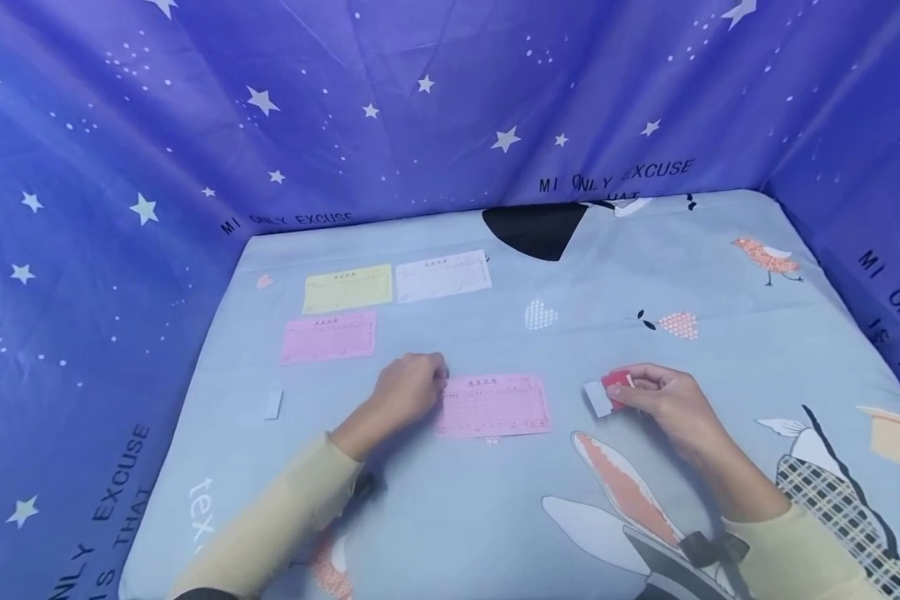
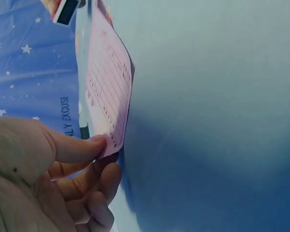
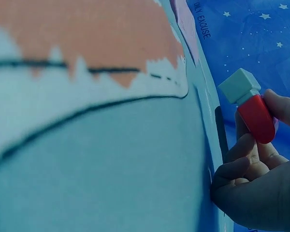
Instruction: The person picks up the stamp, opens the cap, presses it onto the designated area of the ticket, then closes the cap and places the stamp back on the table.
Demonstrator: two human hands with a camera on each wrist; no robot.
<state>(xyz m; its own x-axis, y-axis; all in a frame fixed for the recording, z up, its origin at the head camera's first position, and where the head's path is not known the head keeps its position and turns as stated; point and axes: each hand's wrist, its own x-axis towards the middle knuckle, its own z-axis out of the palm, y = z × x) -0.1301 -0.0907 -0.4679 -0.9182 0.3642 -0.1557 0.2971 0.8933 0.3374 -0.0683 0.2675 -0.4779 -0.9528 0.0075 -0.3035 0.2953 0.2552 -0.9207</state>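
My left hand [image 1: 407,387] pinches the left end of a pink form slip [image 1: 495,406] between thumb and fingers. In the left wrist view the slip [image 2: 108,79] rises slightly off the cloth, its printed table visible. My right hand [image 1: 671,404] holds a red and white stamp [image 1: 617,390] to the right of that slip, apart from it. The right wrist view shows thumb and fingers gripping the red body of the stamp [image 3: 256,121], its white block end tilted up. A dark face framed in white shows on the stamp [image 2: 66,12] in the left wrist view.
Beyond the left hand lie a yellow slip [image 1: 347,289], a white slip [image 1: 442,276] and another pink slip [image 1: 328,337]. A small whitish rectangular piece [image 1: 273,405] rests at the left. Blue starry curtains [image 1: 450,100] surround the patterned, cloth-covered surface [image 1: 450,517].
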